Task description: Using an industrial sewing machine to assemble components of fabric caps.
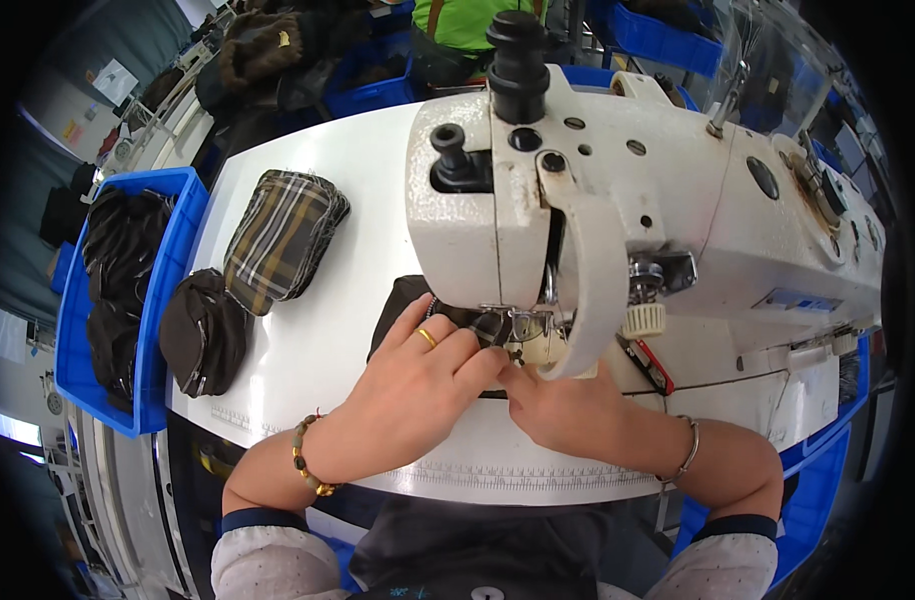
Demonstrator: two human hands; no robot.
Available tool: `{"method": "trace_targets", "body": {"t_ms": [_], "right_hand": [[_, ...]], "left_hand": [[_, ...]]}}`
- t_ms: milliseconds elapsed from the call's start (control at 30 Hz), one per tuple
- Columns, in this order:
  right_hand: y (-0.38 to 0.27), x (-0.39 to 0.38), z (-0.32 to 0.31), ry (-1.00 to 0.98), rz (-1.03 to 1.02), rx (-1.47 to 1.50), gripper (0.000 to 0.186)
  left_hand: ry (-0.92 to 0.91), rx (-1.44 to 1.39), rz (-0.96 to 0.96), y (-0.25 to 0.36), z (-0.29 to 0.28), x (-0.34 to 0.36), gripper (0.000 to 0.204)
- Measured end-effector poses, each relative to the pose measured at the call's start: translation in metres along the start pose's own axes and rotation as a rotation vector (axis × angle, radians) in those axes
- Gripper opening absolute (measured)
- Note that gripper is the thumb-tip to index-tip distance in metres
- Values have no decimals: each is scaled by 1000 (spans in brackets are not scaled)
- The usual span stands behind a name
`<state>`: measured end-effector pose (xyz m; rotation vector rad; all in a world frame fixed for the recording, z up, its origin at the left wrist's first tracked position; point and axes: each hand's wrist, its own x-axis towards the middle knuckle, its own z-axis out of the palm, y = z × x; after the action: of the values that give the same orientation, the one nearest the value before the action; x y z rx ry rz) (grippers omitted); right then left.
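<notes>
A dark fabric piece (396, 312) lies on the sewing machine's bed, its far part under the presser foot (530, 324). What looks like a zipper edge shows beside my left fingers. My left hand (418, 385) rests over the fabric with its fingers bent and pressed together on it, close to the foot. Just right of it, my right hand (573, 405) pinches the near edge of the same piece. Its fingertips are partly hidden behind the white curved guard (598, 280). The white sewing machine (678, 210) fills the right side above my hands.
Left on the white table (323, 375) are a plaid fabric stack (286, 240) and a round black pouch (203, 332). A blue bin (186, 235) of black pieces stands by the left edge. A red-and-black tool (650, 365) lies by my right wrist. A person in green (468, 22) sits beyond.
</notes>
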<state>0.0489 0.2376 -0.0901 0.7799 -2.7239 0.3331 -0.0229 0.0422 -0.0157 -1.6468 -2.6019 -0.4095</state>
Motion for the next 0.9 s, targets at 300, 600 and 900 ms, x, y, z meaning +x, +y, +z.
{"method": "trace_targets", "body": {"t_ms": [300, 600, 900], "right_hand": [[0, 1, -3, 79, -64, -1, 33], [-12, -4, -23, -22, -95, -18, 29], [-14, -6, -26, -4, -113, -85, 31]], "left_hand": [[173, 83, 0, 3, 3, 1, 24], [34, 161, -35, 15, 22, -6, 25], [94, 219, 2, 14, 21, 0, 19]]}}
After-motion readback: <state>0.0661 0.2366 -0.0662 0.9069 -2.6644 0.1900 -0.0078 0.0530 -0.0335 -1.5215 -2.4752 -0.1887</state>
